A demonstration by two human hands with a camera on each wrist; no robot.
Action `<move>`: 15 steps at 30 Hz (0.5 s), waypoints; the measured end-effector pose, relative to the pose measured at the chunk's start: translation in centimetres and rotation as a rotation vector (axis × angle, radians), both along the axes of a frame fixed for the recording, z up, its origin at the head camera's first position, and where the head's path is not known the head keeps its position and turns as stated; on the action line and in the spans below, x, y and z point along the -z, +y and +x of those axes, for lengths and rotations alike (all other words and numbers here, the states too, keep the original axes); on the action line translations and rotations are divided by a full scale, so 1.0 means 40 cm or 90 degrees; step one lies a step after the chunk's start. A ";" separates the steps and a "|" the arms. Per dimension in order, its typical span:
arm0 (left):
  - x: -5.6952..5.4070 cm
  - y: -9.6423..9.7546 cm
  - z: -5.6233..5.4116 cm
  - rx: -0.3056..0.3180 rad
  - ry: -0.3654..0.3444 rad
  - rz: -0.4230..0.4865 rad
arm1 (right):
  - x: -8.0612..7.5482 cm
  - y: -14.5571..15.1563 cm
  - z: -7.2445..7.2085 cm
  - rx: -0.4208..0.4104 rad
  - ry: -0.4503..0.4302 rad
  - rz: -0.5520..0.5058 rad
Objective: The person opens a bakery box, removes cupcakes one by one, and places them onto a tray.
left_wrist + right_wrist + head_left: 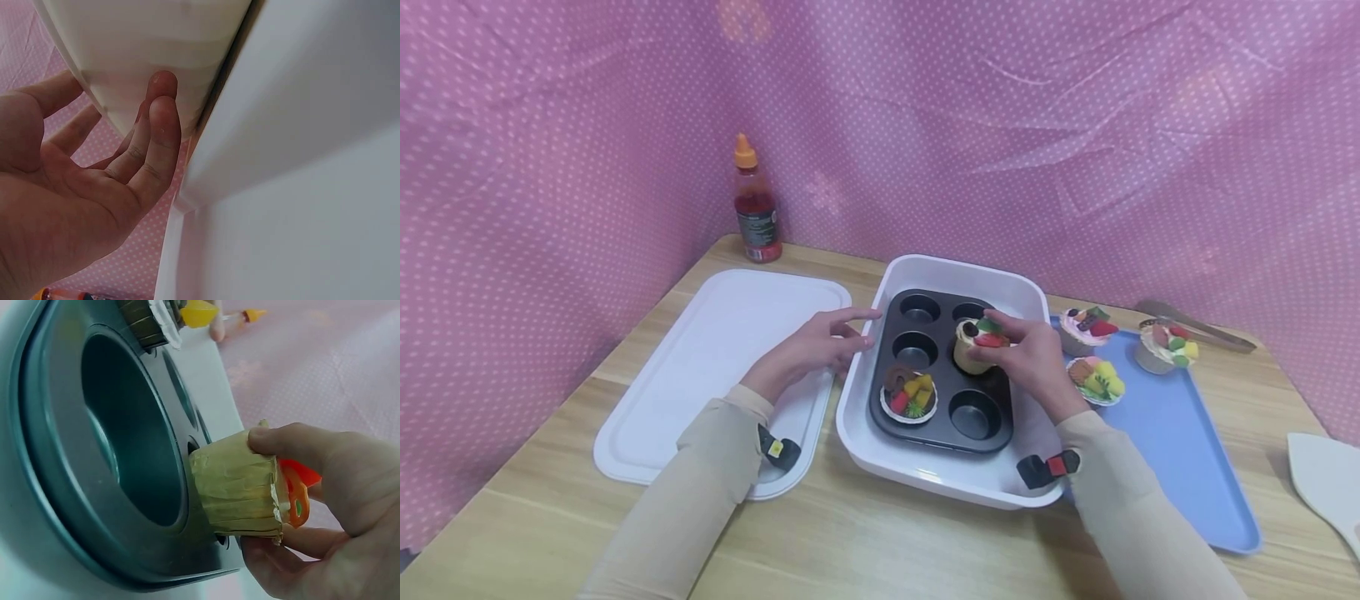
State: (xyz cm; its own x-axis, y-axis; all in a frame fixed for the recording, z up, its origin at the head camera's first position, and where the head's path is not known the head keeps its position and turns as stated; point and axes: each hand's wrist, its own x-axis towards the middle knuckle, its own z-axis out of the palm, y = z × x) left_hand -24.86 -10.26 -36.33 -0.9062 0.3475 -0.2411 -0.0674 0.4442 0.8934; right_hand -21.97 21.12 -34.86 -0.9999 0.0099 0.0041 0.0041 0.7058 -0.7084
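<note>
My right hand point(1033, 354) pinches a toy cupcake point(234, 484) by its upper edge, thumb on one side and fingers on the other. The cupcake has a pale yellow wrapper and fruit topping, and its base is at the middle right cup of the black muffin tin point(943, 379). Another cupcake point(910, 412), topped with fruit and a brown piece, sits in the tin's near left cup. This tin lies inside a white plastic tub point(925, 482). My left hand point(805, 350) has its fingers loosely extended at the tub's left side, fingertips against the outer wall in the left wrist view.
Left of the tub lies a white board point(707, 367), with a sauce bottle point(758, 218) behind it. On the right, a blue tray point(1180, 450) bears several cupcakes point(1093, 382). Metal tongs point(1202, 325) and a white spatula point(1326, 475) lie farther right.
</note>
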 end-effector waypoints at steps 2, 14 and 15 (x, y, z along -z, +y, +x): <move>0.000 -0.003 0.000 -0.001 0.001 0.000 | 0.001 0.000 -0.002 0.004 0.006 -0.010; 0.008 -0.007 -0.003 0.020 0.008 0.031 | -0.005 0.022 0.006 0.023 0.015 -0.051; 0.007 -0.008 -0.002 0.019 0.008 0.030 | -0.006 0.022 0.007 0.021 0.017 -0.050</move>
